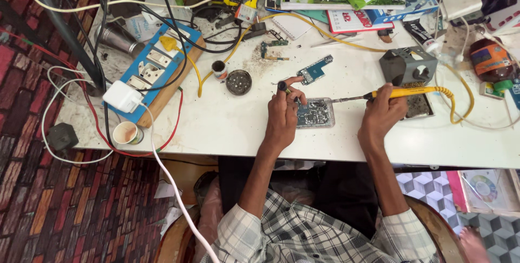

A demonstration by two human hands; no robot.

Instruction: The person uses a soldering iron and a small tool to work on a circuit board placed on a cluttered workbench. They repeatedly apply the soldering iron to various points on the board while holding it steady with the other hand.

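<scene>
Here, the left hand [283,115] is closed around a small dark tool [282,86] and rests on the phone board [314,112], which lies flat on the white table [227,127]. The board looks thin, light and easy to break, so hold it by its edges. The right hand [383,112] grips the yellow soldering iron [403,93] by its handle, tip over the board.

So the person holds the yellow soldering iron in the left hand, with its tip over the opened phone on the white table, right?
Not quite: the head view shows the yellow soldering iron in the right hand. The left hand rests at the opened phone. Its tip does reach over that phone on the white table.
</scene>
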